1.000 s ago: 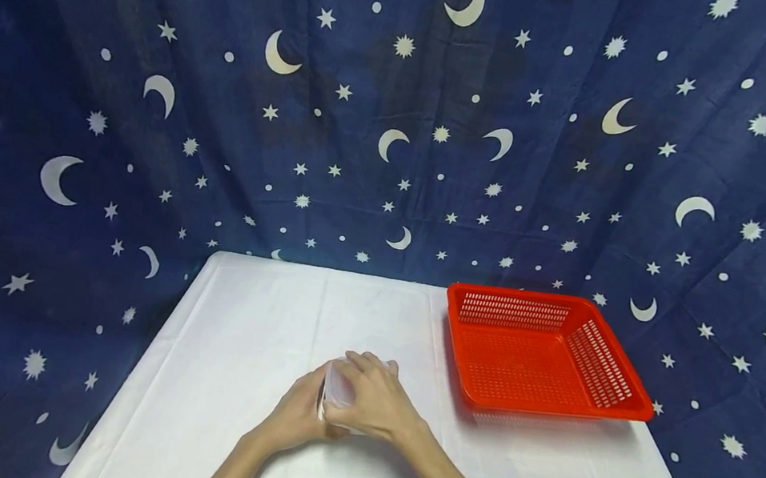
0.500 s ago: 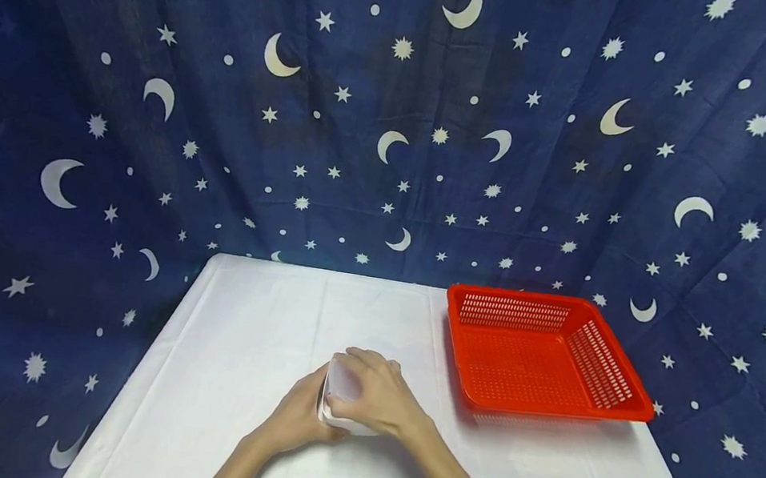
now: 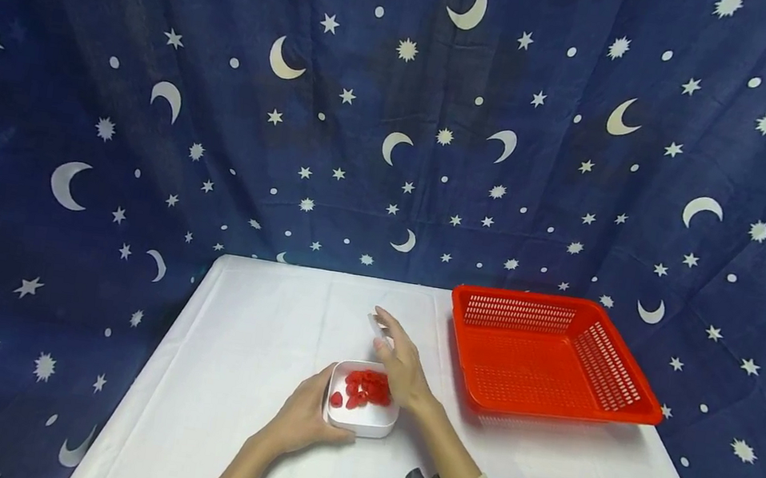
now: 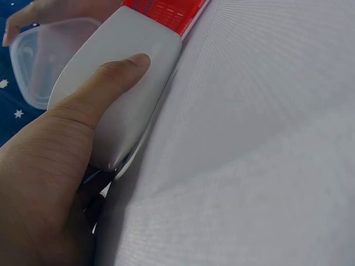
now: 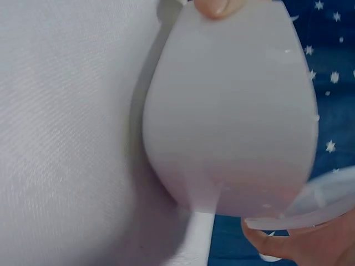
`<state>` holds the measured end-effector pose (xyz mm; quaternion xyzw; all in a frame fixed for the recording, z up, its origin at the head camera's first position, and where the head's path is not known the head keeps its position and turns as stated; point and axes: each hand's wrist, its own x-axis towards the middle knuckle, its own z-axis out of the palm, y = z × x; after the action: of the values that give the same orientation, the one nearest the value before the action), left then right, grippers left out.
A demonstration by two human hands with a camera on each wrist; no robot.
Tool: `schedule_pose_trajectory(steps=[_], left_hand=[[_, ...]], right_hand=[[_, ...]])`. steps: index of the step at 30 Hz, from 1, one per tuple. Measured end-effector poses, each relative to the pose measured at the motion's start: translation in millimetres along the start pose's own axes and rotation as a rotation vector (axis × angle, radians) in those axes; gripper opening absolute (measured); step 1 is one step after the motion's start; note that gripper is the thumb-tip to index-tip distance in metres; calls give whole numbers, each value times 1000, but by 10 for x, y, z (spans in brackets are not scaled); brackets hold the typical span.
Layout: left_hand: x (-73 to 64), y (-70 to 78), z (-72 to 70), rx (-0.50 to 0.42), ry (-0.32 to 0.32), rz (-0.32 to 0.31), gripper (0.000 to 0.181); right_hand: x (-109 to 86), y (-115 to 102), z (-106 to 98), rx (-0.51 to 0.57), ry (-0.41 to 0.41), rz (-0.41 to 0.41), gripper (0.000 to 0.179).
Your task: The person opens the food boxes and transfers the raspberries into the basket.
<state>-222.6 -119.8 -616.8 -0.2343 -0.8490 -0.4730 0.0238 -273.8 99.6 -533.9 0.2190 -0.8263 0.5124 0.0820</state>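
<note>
A small white square container (image 3: pixel 361 430) stands on the table with several red raspberries (image 3: pixel 371 387) inside. My left hand (image 3: pixel 304 416) grips it from the left, thumb along the near wall; in the left wrist view that thumb lies on the white side (image 4: pixel 130 111). My right hand (image 3: pixel 407 367) is over the container's right far corner and holds a clear plastic lid (image 3: pixel 377 329), tilted up and apart from the rim. In the right wrist view the lid (image 5: pixel 333 194) shows beside the container (image 5: pixel 233 116), with the right fingers at its edge.
A red perforated plastic basket (image 3: pixel 563 412) sits at the right back of the table, with nothing inside. The white cloth-covered table (image 3: pixel 255 327) ends at a dark blue curtain (image 3: pixel 337 144) with moons and stars.
The lid has come off the container and moved up and away with my right hand, uncovering the raspberries. My left hand keeps its hold on the container in nearly the same place.
</note>
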Motion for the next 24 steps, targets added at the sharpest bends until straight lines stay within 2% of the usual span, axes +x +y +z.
schedule_pose_trajectory(steps=[4, 12, 16, 19, 24], left_hand=[[9, -12, 4, 13, 9, 7, 113], [-23, -6, 20, 16, 0, -73, 117], [-51, 6, 25, 21, -4, -79, 117], [-61, 10, 18, 33, -7, -77, 119], [-5, -10, 8, 27, -3, -21, 115]], right_hand=[[99, 111, 9, 189, 116, 71, 60], [291, 216, -43, 383, 309, 213, 73], [340, 291, -34, 500, 394, 210, 78], [356, 363, 16, 577, 393, 185, 78], [374, 523, 98, 616, 308, 192, 77]])
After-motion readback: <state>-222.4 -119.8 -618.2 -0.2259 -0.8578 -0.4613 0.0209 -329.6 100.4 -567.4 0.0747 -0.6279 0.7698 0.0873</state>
